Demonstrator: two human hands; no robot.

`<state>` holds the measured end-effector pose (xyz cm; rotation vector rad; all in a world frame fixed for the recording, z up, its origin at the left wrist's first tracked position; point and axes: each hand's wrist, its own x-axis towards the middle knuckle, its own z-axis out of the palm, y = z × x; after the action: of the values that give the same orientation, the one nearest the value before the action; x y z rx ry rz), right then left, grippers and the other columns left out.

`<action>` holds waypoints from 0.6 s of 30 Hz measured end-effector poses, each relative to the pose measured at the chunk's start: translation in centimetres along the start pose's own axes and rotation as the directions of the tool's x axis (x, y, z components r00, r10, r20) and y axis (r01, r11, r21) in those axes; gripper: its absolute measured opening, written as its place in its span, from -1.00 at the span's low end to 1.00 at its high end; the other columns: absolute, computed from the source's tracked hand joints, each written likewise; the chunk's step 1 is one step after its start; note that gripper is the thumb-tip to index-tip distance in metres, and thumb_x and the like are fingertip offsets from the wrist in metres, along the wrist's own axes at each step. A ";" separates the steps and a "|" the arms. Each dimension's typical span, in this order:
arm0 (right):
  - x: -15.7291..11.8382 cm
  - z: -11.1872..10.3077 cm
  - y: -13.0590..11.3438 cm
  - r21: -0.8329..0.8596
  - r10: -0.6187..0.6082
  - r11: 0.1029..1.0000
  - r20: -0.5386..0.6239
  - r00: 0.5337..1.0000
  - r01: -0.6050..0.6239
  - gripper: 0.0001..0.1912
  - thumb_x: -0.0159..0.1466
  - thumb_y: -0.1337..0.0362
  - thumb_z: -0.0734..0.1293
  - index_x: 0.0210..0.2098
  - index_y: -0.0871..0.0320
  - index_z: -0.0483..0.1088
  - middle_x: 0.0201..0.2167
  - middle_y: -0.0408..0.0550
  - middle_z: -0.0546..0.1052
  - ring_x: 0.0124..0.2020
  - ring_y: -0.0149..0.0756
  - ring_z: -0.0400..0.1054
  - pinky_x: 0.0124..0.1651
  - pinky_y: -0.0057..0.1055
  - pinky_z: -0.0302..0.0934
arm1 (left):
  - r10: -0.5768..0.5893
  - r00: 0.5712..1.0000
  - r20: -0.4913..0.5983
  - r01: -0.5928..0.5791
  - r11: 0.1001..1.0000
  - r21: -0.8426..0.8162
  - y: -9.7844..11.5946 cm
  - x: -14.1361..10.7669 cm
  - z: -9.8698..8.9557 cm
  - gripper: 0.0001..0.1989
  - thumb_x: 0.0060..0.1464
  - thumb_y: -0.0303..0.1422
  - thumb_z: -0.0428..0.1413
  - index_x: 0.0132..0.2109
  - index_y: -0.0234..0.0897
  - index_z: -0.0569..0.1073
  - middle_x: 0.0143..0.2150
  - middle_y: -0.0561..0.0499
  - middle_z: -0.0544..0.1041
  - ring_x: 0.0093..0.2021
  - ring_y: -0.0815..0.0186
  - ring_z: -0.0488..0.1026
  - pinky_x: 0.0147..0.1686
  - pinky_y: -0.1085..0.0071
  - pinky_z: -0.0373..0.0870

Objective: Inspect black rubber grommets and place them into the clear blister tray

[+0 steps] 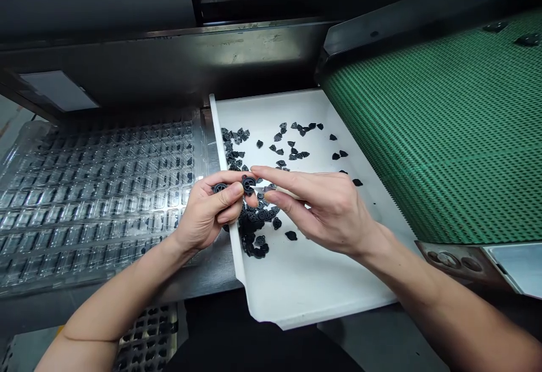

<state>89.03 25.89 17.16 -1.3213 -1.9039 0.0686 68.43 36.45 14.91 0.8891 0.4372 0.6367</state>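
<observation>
My left hand [212, 205] is closed over the white tray's left edge. Between its thumb and fingers it pinches a small black round plastic part [248, 184] with an open, spoked centre. A second black round part [219, 188] shows behind the thumb, in the same hand. From the right, my right hand [326, 205] meets it, its fingers closed on a thin, pale, pointed tool [263, 189] whose exact kind I cannot make out. The tool's tip is at the first part. Below both hands lies a heap of black parts [256, 222], partly hidden by the fingers.
The white tray [313, 287] carries more scattered black parts. A green conveyor belt [436, 118] slopes along its right side. On the left lie clear plastic blister trays [101, 191], with dark parts in some pockets. A metal machine wall [254, 56] stands behind.
</observation>
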 end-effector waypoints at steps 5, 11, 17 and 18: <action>0.0 -0.2 0.0 0.007 0.009 1.000 0.009 1.000 -0.009 -0.63 0.57 0.32 0.38 0.33 0.23 0.50 -0.04 -0.03 0.71 -0.37 -0.43 0.53 -0.30 -0.44 0.39 | -0.002 1.000 -0.007 0.002 1.000 0.003 0.0 0.1 -0.1 -0.80 0.20 -0.29 0.43 -0.07 -0.28 0.75 -0.37 -0.10 0.65 -0.66 0.61 0.11 -0.62 0.61 -0.01; 0.1 -0.1 -0.1 0.039 0.015 0.999 -0.001 1.000 -0.015 -0.64 0.58 0.33 0.37 0.33 0.15 0.50 0.04 -0.05 0.70 -0.25 -0.39 0.61 -0.20 -0.42 0.45 | -0.003 1.000 0.016 0.003 1.000 0.002 0.0 0.0 -0.1 -0.83 0.23 -0.30 0.42 -0.06 -0.25 0.75 -0.37 -0.11 0.65 -0.65 0.62 0.13 -0.61 0.62 0.01; 0.1 0.2 0.0 0.038 -0.003 0.999 0.003 1.000 0.003 -0.59 0.56 0.33 0.40 0.37 0.16 0.45 -0.05 -0.12 0.72 -0.45 -0.46 0.47 -0.36 -0.42 0.33 | -0.018 1.000 -0.005 0.018 1.000 0.000 0.1 0.0 -0.1 -0.78 0.19 -0.28 0.44 -0.07 -0.29 0.74 -0.38 -0.12 0.66 -0.66 0.61 0.11 -0.62 0.60 -0.01; 0.1 0.1 0.0 0.038 -0.006 0.999 0.007 1.000 0.006 -0.59 0.56 0.33 0.39 0.37 0.15 0.45 -0.03 -0.11 0.72 -0.44 -0.46 0.49 -0.35 -0.42 0.33 | -0.020 1.000 -0.011 0.020 1.000 0.003 0.0 0.0 -0.1 -0.76 0.18 -0.28 0.45 -0.07 -0.31 0.73 -0.38 -0.13 0.65 -0.66 0.60 0.11 -0.62 0.60 -0.02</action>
<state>88.93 26.02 17.16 -1.2918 -1.9032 0.1054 68.34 36.56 14.88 0.8838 0.4568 0.6235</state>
